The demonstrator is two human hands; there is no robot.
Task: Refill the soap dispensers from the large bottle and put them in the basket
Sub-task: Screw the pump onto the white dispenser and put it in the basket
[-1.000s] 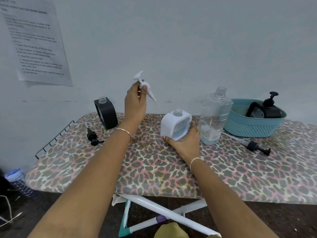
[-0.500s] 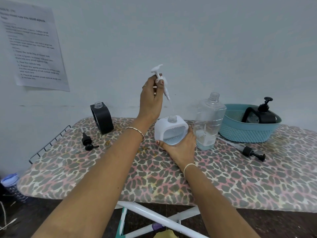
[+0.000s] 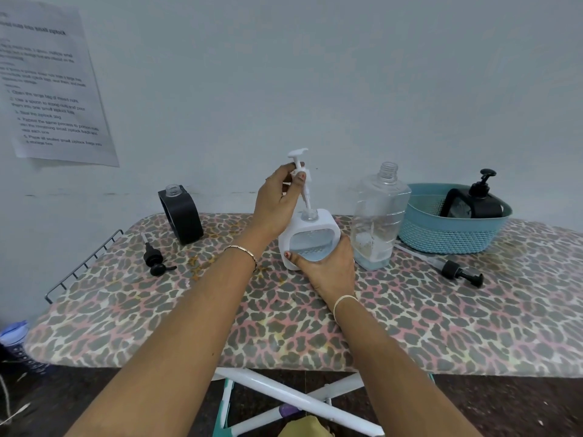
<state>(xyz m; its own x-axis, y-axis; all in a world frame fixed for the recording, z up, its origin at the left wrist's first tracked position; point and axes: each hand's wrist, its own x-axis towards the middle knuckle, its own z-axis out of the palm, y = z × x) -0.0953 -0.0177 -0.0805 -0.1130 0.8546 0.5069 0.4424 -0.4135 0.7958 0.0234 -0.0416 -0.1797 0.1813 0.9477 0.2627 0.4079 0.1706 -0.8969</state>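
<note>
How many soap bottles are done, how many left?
One done: the capped black dispenser sits in the basket. In hand: the left hand holds the white pump, tube in the neck of the white dispenser, which the right hand grips. Left: the open black dispenser, its black pump lying beside it.

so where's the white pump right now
Head view, centre: the white pump is pinched in the left hand just above the white dispenser, tube tip at its open neck, left of the large clear bottle.
</note>
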